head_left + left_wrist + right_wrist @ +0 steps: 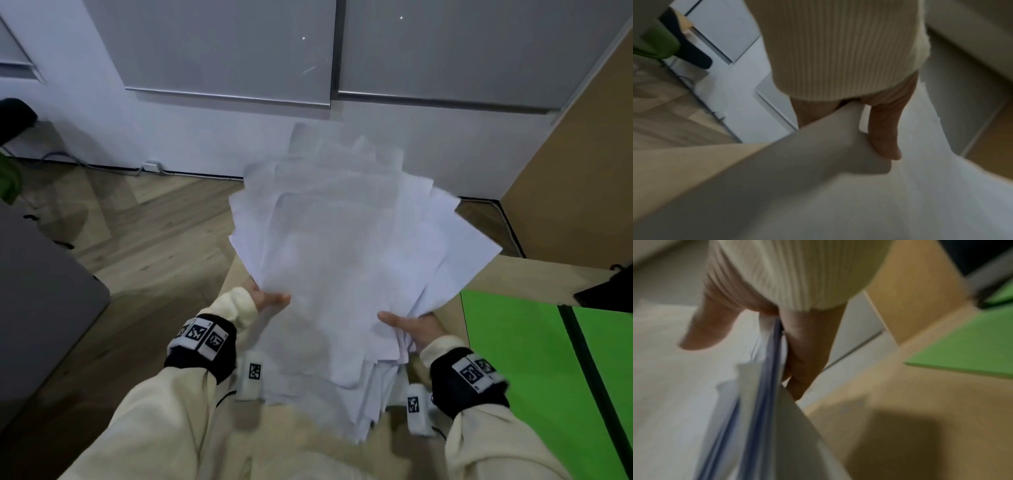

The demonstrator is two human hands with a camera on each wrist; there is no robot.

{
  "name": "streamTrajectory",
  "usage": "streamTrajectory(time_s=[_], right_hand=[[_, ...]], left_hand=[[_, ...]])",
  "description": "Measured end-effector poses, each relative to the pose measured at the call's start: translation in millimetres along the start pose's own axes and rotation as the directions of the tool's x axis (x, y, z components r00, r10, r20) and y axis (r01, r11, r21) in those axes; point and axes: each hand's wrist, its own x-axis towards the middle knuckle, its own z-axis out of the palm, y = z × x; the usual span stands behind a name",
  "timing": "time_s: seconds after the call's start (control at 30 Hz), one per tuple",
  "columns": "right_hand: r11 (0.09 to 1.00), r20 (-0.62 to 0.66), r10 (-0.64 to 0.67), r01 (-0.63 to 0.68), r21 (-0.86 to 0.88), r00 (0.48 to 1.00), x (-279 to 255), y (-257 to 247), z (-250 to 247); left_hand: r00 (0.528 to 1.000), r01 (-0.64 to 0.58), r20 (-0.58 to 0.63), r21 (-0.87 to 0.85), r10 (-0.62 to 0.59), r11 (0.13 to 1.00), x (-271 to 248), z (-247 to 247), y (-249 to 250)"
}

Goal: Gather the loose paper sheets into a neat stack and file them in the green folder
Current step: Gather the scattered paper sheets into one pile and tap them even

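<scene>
The untidy fan of loose white paper sheets [342, 260] is held up off the pale wooden desk [513, 274], its splayed corners spreading toward twelve and two o'clock. The left hand [270, 299] pinches the near-left edge, thumb on top; the right hand [409, 327] clamps the near-right edge, thumb over and fingers [805, 356] under. The flat bright-green folder [513, 359] lies open on the desk at three o'clock. The sheets look light, floppy and slick against one another, so they should slide apart easily. Both long sides near the middle seem the best hold for tapping edges square; motion blur leaves the sheet count unclear.
</scene>
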Motion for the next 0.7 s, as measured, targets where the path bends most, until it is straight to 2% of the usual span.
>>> streamTrajectory(time_s=[0.1, 0.17, 0.23, 0.33, 0.43, 0.5, 0.57, 0.7], right_hand=[[0.972, -0.140, -0.225, 0.232, 0.031, 0.964, -28, -52, 5], [0.932, -0.120, -0.338, 0.349, 0.091, 0.933, -46, -79, 4], [0.897, -0.090, -0.433, 0.439, 0.049, 0.897, -52, -90, -1], [0.894, -0.126, -0.446, 0.449, -0.010, 0.886, -44, -83, -1], [0.896, -0.253, -0.419, 0.442, 0.041, 0.872, -38, -75, 9], [0.911, -0.297, -0.378, 0.410, 0.051, 0.877, -39, -75, 14], [0.925, -0.299, -0.354, 0.380, 0.031, 0.886, -38, -75, 12], [0.940, -0.204, -0.340, 0.324, -0.110, 0.918, -41, -78, 0]], left_hand=[[0.994, -0.108, -0.039, -0.045, 0.106, 0.993, -8, 1, 36], [0.985, -0.169, -0.044, -0.107, 0.165, 0.980, -14, -1, 56], [0.973, -0.228, -0.043, -0.096, 0.225, 0.969, -19, -1, 66], [0.963, -0.268, -0.033, -0.063, 0.266, 0.961, -19, 5, 63], [0.975, -0.222, -0.011, 0.080, 0.224, 0.972, -14, 17, 52], [0.979, -0.196, -0.042, 0.095, 0.200, 0.976, -12, 21, 49], [0.975, -0.208, -0.063, 0.085, 0.214, 0.974, -9, 20, 48], [0.975, -0.216, -0.024, 0.076, 0.219, 0.973, -7, 12, 52]])
